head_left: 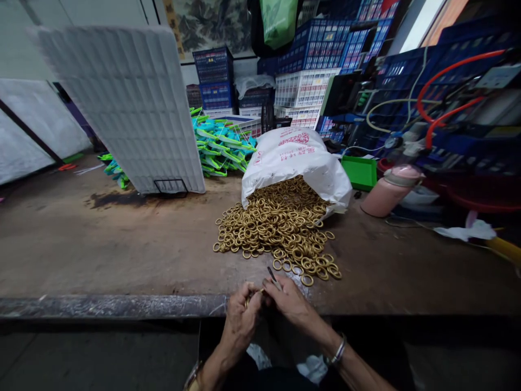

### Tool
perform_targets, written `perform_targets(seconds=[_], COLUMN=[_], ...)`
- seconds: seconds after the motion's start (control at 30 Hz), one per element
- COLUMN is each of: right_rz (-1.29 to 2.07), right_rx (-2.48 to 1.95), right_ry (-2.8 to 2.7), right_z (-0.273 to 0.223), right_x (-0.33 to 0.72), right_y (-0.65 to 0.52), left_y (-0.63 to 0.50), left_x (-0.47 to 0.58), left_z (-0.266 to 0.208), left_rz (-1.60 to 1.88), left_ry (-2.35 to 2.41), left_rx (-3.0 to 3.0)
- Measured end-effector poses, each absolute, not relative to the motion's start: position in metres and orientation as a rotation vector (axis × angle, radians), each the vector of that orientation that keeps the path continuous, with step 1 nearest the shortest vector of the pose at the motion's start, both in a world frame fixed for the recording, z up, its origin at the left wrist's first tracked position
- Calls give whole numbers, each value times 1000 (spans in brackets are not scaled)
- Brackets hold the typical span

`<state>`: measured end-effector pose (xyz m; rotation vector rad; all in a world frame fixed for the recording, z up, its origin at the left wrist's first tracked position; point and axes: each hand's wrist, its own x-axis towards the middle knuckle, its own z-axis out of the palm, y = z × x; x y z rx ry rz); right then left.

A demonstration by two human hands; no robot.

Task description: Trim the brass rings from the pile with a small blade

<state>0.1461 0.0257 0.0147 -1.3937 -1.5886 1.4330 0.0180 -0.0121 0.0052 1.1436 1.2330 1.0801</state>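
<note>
A ring [261,291], part hidden, is being pinched in the near-closed L hand [241,314] at the nr edge of the table [122,260]; a slim tool [272,273] is being gripped by the curled R hand [292,300], just beside. Beyond, more rings [280,228] are being partly held by an open bag [299,149], w/ stacked crates [309,84] being seen bhd.

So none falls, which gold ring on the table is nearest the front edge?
The gold ring foremost in the pile, beside the right hand; others lie farther back.

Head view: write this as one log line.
left hand holds golden ring | right hand holds thin dark tool | ahead: golden ring heap, open white sack
</note>
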Motion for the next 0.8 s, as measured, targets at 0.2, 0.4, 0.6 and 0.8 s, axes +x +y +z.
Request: perform_targets(seconds=[0.2,0.4,0.6,0.8], right_rz=[1365,1102,821,673], right_rx=[-1349,-1486,-1485,-1585], right_ry=[-1674,-1831,-2266,-2376], right_z=[12,3,10,7], right_x=[145,155,159,159], right_y=[27,27,16,19], left_y=[-13,-11,-8,-12], left_x=[22,23,28,26], left_z=[4,8,13,18], left_rz=[934,991,979,1023], left_ry=[1128,1096,1164,1253], left_rx=[739,685,667,856])
